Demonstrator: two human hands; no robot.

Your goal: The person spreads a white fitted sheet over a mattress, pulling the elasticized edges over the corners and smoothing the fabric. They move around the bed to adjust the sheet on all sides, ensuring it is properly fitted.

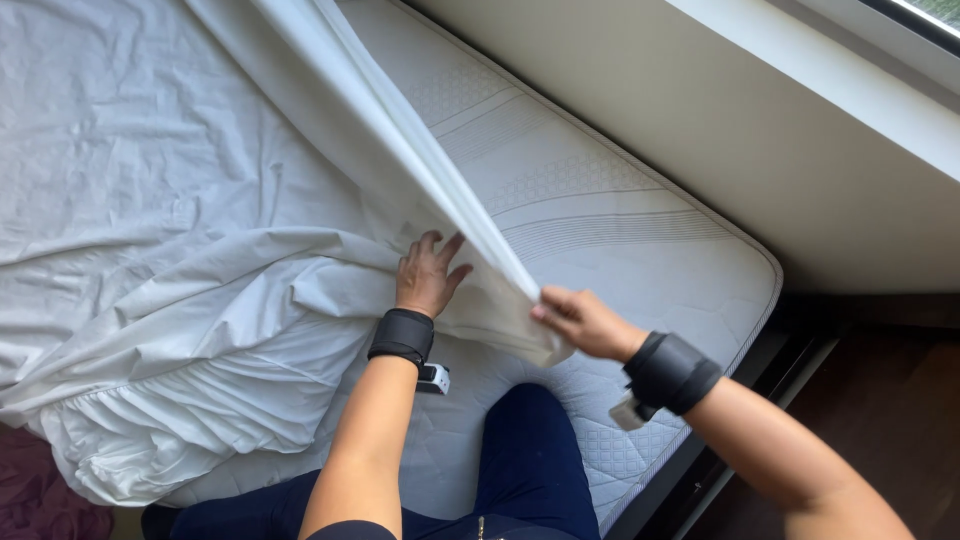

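At centre frame, our right hand (585, 322) pinched the raised edge of one white sheet (200, 300), drawn taut toward the upper left, while our left hand (428, 275) lay flat, fingers spread, on the cloth over the one bare mattress (620, 230). We judged the thin pinch might slip and drop the edge. Two black wristbands (403, 336) showed.
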